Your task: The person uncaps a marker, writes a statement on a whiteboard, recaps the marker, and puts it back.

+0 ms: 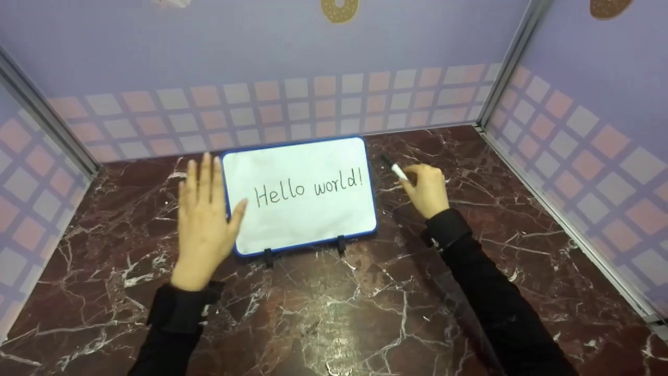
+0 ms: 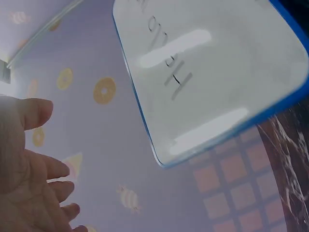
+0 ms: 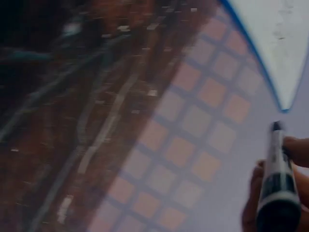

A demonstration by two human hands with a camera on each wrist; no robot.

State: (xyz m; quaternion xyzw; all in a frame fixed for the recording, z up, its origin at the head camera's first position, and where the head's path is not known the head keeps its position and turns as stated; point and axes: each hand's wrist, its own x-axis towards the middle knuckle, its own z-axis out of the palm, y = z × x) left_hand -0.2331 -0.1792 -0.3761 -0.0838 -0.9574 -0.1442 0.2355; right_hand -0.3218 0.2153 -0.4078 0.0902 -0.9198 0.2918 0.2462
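Note:
A blue-framed whiteboard (image 1: 302, 219) leans upright on small black feet (image 1: 269, 257), with "Hello world!" handwritten in black across it. My left hand (image 1: 203, 219) is beside the board's left edge, its fingers straight and its thumb overlapping the frame in the head view. In the left wrist view the same hand (image 2: 29, 179) has nothing in it, and the board (image 2: 231, 72) stands apart from it. To the right of the board, my right hand (image 1: 428, 190) pinches a black-and-white marker (image 1: 399, 171) between thumb and fingers. The marker (image 3: 277, 181) points toward the board's corner in the right wrist view.
The board stands on a dark red marbled tabletop (image 1: 334, 303), near the back wall (image 1: 261, 62). Side walls with pink and white checks (image 1: 563, 125) enclose the table left and right, with metal strips (image 1: 514, 62) at the corners.

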